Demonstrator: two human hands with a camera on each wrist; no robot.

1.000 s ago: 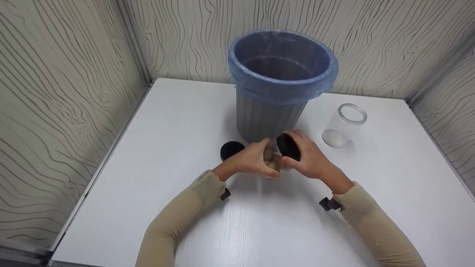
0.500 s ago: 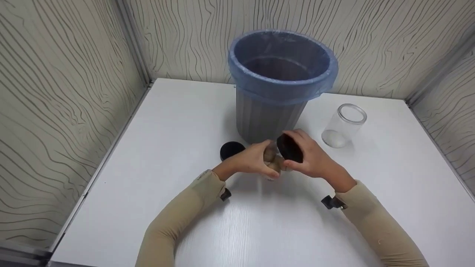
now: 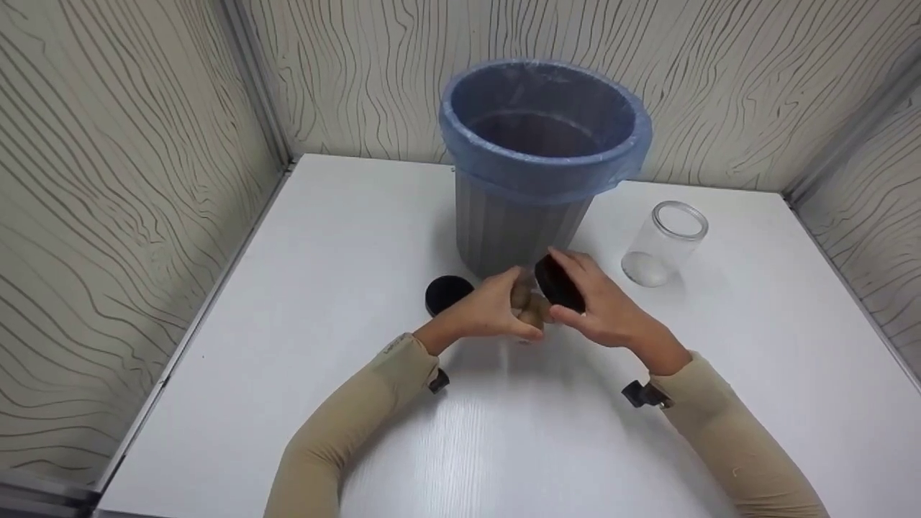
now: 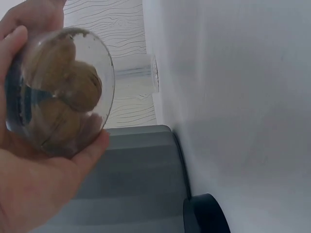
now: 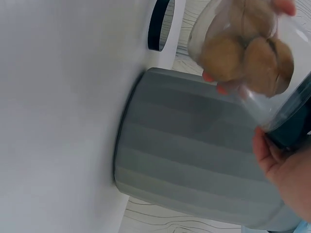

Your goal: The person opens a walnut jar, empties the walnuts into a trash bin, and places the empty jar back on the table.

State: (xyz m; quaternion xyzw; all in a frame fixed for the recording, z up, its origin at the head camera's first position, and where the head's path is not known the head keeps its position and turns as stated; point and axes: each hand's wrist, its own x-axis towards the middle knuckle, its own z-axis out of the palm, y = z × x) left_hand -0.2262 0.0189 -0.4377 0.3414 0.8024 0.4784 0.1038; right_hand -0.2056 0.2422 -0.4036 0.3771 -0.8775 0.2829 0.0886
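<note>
Tilted above the table, a clear jar holds several walnuts. My left hand grips it round its body near the base. My right hand holds a black lid by its edge, thumb below and fingers above. The lid lies at the jar's mouth in the right wrist view; whether its thread is engaged I cannot tell. A second black lid rests on the table beyond my left wrist. Part of it is hidden by that hand.
Behind the hands stands a grey bin with a blue liner folded over its rim. Another clear jar, lidless, stands upright to the right on the white table. Patterned panels enclose the table.
My right hand has shifted slightly at the lid, its wrist a touch to the right. The left hand holds the jar in nearly the same spot.
</note>
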